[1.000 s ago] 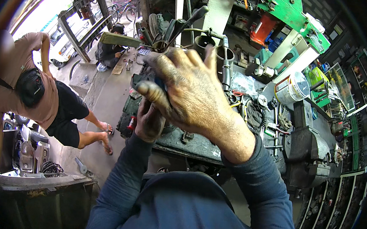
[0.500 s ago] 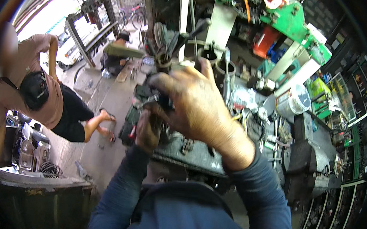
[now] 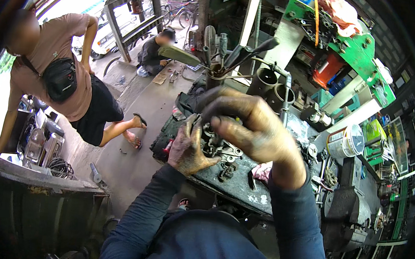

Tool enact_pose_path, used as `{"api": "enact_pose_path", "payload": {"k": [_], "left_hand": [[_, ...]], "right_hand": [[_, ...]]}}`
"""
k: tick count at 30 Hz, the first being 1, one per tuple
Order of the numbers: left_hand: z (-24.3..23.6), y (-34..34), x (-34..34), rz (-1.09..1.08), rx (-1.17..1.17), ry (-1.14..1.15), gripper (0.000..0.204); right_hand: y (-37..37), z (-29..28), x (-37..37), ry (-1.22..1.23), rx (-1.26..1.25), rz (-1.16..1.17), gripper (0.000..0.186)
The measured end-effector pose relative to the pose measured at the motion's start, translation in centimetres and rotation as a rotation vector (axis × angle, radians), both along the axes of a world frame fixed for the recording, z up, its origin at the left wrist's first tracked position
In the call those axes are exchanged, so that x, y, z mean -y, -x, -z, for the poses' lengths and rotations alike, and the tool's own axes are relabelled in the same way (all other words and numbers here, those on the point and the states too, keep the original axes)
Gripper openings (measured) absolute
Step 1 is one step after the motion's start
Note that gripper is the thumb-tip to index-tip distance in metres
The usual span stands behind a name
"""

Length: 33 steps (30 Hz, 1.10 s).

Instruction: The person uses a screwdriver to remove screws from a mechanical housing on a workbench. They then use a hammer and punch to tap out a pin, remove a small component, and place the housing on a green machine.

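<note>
My left hand (image 3: 187,149) is over the near left part of the dark workbench (image 3: 213,180). Its fingers curve round a small dark metal piece that they mostly hide. Just beside its thumb lie greasy metal parts (image 3: 232,152), some with round holes. My right hand (image 3: 251,127) hangs above and to the right of the left one, fingers bent and smeared by motion. Whether it holds anything is hidden. A small dark metal part (image 3: 227,171) rests on the bench below the right hand.
Tool handles stand in a dark canister (image 3: 216,74) beyond my hands, beside metal cylinders (image 3: 263,80). To the right are a white bucket (image 3: 345,141) and a bench vise (image 3: 351,207). One person (image 3: 60,66) stands at left; another (image 3: 152,53) crouches farther off. A pink rag (image 3: 262,172) lies on the bench.
My hands were close together and have come apart; the right has lifted off to the right of the left. The view has shifted, so the bench parts show more.
</note>
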<state>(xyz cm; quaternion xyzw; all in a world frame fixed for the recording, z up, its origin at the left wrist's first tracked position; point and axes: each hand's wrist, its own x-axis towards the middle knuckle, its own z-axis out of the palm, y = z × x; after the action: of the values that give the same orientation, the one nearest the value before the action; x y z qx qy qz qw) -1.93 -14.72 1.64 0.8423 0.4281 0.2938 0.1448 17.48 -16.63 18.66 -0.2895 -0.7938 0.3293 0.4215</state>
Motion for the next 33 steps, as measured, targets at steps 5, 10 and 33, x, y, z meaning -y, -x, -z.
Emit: {"api": "enact_pose_path", "payload": {"k": [5, 10, 33], "left_hand": [[-0.1, 0.7, -0.8, 0.185, -0.099, -0.138, 0.09], [1.1, -1.2, -0.5, -0.038, 0.245, 0.299, 0.106], [1.3, -0.9, 0.4, -0.082, 0.014, -0.051, 0.095]], "right_hand": [[1.2, 2.1, -4.0, 0.535, -0.435, -0.84, 0.043], [6.7, 4.0, 0.7, -0.17, -0.676, 0.816, 0.025], [4.9, 3.0, -2.3, 0.055, -0.606, -0.37, 0.032]]}}
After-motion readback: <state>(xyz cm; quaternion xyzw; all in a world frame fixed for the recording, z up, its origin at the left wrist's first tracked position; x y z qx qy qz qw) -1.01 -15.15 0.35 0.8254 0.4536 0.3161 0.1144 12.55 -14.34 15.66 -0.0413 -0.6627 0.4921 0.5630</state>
